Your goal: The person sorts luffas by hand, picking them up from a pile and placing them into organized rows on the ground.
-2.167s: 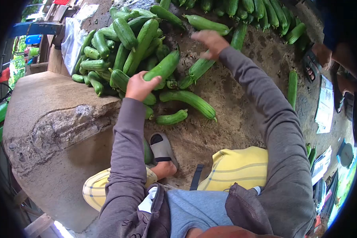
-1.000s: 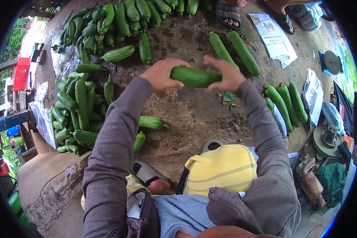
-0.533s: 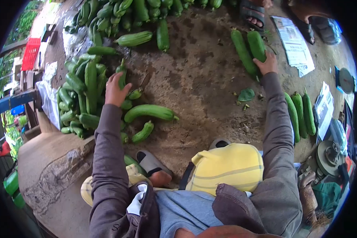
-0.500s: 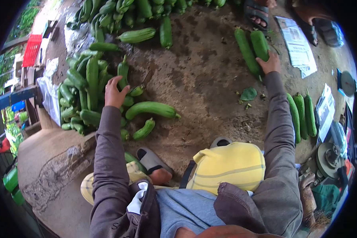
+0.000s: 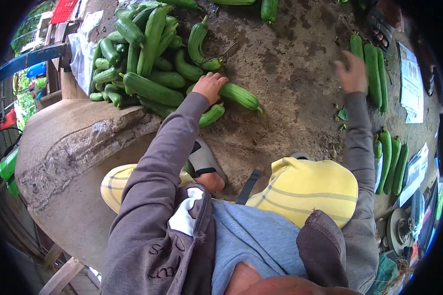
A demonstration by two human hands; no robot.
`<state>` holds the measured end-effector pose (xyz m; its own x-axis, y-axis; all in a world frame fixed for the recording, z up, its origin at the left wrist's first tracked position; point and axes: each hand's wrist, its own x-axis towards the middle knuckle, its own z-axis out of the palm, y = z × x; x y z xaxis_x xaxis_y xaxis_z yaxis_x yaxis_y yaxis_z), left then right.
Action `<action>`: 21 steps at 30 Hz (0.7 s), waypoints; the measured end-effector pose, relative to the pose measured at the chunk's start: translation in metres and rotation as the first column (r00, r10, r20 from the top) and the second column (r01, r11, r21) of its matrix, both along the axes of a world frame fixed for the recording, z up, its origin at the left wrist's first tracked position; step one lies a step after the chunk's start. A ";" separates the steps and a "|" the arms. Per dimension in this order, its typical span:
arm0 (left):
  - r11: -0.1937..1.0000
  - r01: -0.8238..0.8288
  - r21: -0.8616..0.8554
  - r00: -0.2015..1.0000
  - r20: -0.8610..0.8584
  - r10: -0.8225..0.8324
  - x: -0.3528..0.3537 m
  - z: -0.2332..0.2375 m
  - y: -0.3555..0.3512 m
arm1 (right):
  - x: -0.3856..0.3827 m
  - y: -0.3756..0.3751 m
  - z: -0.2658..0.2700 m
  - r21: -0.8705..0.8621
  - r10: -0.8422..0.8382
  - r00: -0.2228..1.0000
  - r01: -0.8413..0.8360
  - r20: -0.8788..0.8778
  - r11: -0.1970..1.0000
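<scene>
"What's at the far left?"
"A ledge [image 5: 59, 162], below and left of the pile [image 5: 147, 46] of green gourds. A pale bag [image 5: 83, 54] sits just left of the pile."
"And the left hand [image 5: 211, 87]?"
"At the pile's lower right edge, closed over one end of a gourd [image 5: 240, 96]; I can't see the thumb. The gourd lies slantwise on the ground, its free end pointing right, away from the pile. A short gourd [image 5: 212, 116] is just below."
"The right hand [image 5: 353, 73]?"
"Well right of the pile, fingers and thumb apart. Three gourds [image 5: 373, 76] lie beside it; I can't tell whether it touches the nearest."
"Farther right?"
"A row of gourds [image 5: 401, 164], lower than the pile, then newspaper [image 5: 411, 83]."
</scene>
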<state>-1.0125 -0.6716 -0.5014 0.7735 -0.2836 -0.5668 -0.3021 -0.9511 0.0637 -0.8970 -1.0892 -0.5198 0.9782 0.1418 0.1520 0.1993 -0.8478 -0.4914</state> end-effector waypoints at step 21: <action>0.768 -0.636 0.069 0.533 0.759 0.374 0.033 0.066 0.155 | -0.005 -0.137 -0.062 0.202 -0.513 0.858 0.506 -0.021 0.838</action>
<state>-0.9796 -0.5163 -0.4356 0.9090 0.3656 0.2002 0.4085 -0.8769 -0.2532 -0.9023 -1.2259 -0.5822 0.8981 -0.4110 0.1567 -0.2162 -0.7227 -0.6565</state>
